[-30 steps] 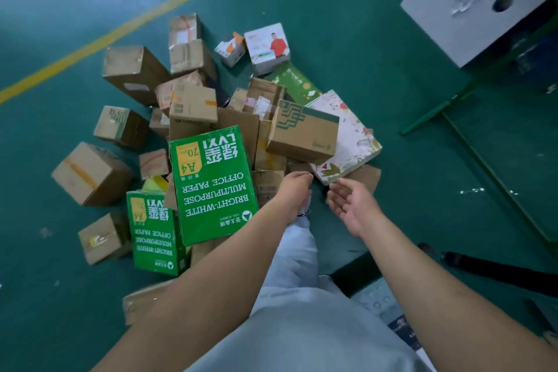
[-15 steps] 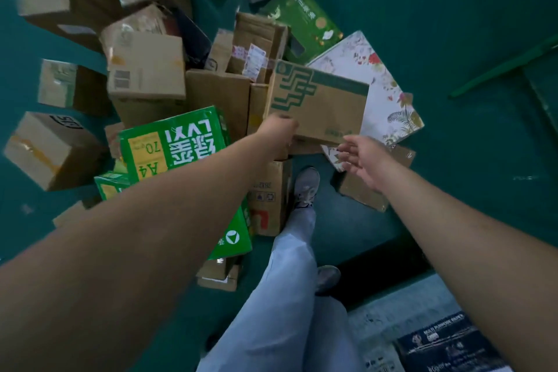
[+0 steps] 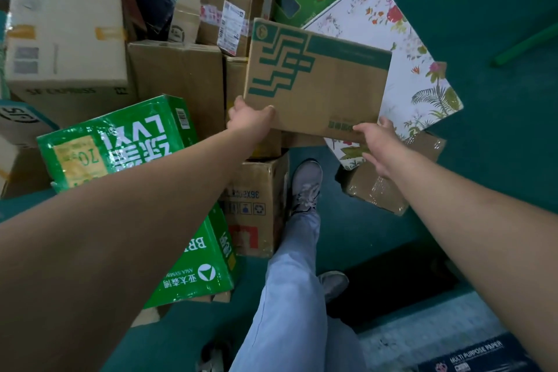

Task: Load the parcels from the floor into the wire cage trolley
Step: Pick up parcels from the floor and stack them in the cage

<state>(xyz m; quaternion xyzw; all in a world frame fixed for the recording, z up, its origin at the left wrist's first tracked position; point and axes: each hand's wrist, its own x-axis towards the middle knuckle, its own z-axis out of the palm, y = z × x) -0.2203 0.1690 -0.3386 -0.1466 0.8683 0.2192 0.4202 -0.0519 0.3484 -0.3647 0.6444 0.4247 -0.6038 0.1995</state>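
Bare forearms, no sleeves visible; light blue-grey trousers (image 3: 293, 290); grey laced trainers (image 3: 305, 187), possibly mesh.

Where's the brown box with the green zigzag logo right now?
In the head view it is centre-right: the brown box with the green logo sits atop the pile, overlapping the floral box, gripped by the left hand and right hand at its near corners.

Cardboard, glossy wrap, matt floor
Postal box (image 3: 317, 81) matt brown corrugated cardboard, green print; paper ream pack (image 3: 120, 142) glossy green plastic-looking wrap, creased; floral box (image 3: 401, 48) smooth white printed card; taped parcel (image 3: 389, 184) cardboard under shiny clear tape; floor (image 3: 483, 9) matt teal; trousers (image 3: 290, 296) pale denim cloth
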